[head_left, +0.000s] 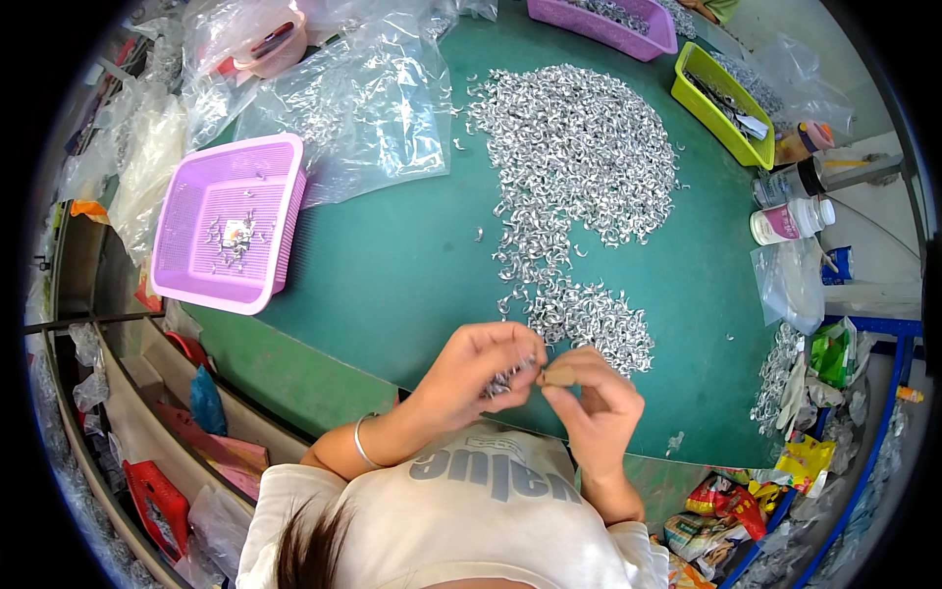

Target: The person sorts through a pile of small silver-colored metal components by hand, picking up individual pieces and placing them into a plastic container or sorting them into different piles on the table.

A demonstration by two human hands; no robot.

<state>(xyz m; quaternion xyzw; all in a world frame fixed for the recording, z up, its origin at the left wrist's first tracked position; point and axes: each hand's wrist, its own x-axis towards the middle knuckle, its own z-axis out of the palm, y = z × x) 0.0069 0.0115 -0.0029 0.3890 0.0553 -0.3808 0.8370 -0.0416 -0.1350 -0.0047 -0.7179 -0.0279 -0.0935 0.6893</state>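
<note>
My left hand (pixel 466 368), with a silver bangle (pixel 365 442) on its wrist, is closed around several small curved silver metal pieces (pixel 500 381). Close beside it, my right hand (pixel 601 401) pinches a small tan, flat-sided piece (pixel 559 376) between thumb and fingers; its material is unclear. The two hands meet at the fingertips over the near edge of the green table (pixel 373 285). Just beyond them lies a small heap of the same curved metal pieces (pixel 599 329), joined to a much larger pile (pixel 579 147) farther back.
A purple basket (pixel 167 240) with a few pieces stands at the left, near clear plastic bags (pixel 378 118). Another purple basket (pixel 599 34) and a yellow-green basket (pixel 726 128) are at the back. Bottles (pixel 785 221) line the right edge, above snack packets (pixel 721 501).
</note>
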